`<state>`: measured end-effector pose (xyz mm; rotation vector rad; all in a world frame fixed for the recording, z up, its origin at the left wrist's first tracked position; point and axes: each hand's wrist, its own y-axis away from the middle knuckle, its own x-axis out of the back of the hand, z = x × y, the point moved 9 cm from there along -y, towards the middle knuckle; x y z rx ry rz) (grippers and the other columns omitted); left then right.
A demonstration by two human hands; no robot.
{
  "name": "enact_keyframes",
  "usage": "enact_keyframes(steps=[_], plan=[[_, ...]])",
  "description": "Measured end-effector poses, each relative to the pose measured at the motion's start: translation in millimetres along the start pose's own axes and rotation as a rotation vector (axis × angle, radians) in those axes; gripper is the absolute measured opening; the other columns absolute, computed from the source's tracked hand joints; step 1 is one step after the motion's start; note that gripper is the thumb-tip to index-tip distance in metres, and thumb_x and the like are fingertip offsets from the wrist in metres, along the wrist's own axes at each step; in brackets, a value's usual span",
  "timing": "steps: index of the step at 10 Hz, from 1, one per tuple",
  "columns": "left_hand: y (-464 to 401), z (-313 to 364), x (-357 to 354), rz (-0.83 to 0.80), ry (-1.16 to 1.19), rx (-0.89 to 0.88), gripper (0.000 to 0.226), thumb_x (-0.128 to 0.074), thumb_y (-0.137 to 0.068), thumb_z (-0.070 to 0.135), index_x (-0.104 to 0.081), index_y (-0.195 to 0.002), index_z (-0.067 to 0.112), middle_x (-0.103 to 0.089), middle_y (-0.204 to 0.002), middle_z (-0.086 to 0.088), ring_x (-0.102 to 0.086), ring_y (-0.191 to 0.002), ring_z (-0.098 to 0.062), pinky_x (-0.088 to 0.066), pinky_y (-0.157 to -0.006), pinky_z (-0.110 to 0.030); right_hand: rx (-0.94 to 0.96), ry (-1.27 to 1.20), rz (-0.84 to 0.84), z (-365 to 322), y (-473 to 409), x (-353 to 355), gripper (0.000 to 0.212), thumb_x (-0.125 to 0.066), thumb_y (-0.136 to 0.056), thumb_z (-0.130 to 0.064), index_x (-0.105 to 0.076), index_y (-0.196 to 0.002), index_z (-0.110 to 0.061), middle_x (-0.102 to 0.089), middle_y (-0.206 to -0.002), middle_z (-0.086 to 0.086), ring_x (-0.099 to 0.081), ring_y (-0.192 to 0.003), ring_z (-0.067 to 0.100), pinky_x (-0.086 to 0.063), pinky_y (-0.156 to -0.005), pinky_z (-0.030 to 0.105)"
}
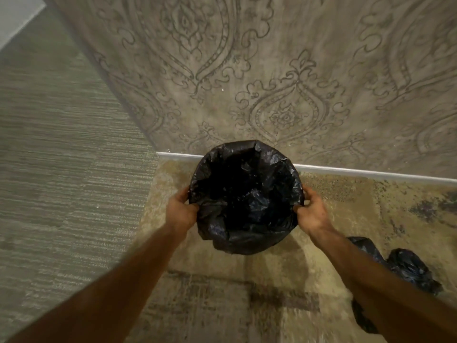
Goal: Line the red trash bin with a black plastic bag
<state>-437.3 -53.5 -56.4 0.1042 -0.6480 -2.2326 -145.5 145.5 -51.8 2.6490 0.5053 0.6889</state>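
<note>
A black plastic bag [247, 194] covers a round bin seen from above, standing on the floor against the patterned wall. The bag's edge is folded over the rim all round and hangs down the near side, so none of the bin's red shows. My left hand [181, 210] grips the bag-covered rim on its left side, thumb over the edge. My right hand [312, 211] grips the rim on the right side in the same way.
A second crumpled black bag [405, 268] lies on the beige patterned rug [247, 293] at the lower right, partly behind my right forearm. A white baseboard [371, 173] runs along the wall. A grey striped wall [61, 169] stands close on the left.
</note>
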Motion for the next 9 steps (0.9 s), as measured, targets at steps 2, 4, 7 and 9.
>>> enact_keyframes(steps=[2,4,7,9], plan=[[-57.3,-5.3,-29.6,-0.019,0.092,0.076,0.072,-0.032,-0.084,-0.036,-0.05,-0.143,0.001,-0.064,-0.112,-0.004,-0.061,-0.11,-0.034,-0.046,-0.103,-0.056,-0.003,0.163,-0.023,-0.1,-59.0,-14.2,0.056,-0.069,-0.088,-0.014,-0.053,-0.141,-0.024,-0.061,-0.135,0.011,-0.06,-0.12,0.035,-0.05,-0.103,0.05],[-69.2,-8.3,-38.7,0.006,-0.249,-0.074,0.068,-0.038,-0.087,-0.014,-0.055,-0.144,0.019,-0.065,-0.132,-0.007,-0.062,-0.121,-0.029,-0.053,-0.1,-0.05,0.028,0.126,0.029,24.9,-71.2,-23.1,0.059,-0.056,-0.094,-0.005,-0.045,-0.149,-0.026,-0.052,-0.143,0.013,-0.051,-0.13,0.034,-0.044,-0.11,0.049],[-0.5,66.5,-56.6,0.035,-0.598,-0.666,0.056,-0.055,-0.098,0.018,-0.038,-0.143,0.046,-0.045,-0.127,0.047,-0.053,-0.113,0.008,-0.045,-0.09,-0.014,0.389,0.269,0.065,-41.9,-14.7,7.4,0.068,-0.052,-0.1,-0.031,-0.02,-0.159,-0.022,-0.032,-0.162,0.003,-0.024,-0.149,0.023,-0.022,-0.119,0.039],[73.3,170.9,-68.2,0.066,-0.445,-0.73,0.067,-0.049,-0.098,0.054,-0.026,-0.158,0.035,-0.04,-0.159,0.011,-0.041,-0.142,-0.007,-0.043,-0.11,-0.041,0.685,0.196,0.177,-181.7,50.0,80.0,0.063,-0.043,-0.104,-0.043,-0.023,-0.159,-0.021,-0.03,-0.164,-0.001,-0.021,-0.151,0.016,-0.02,-0.121,0.034]])
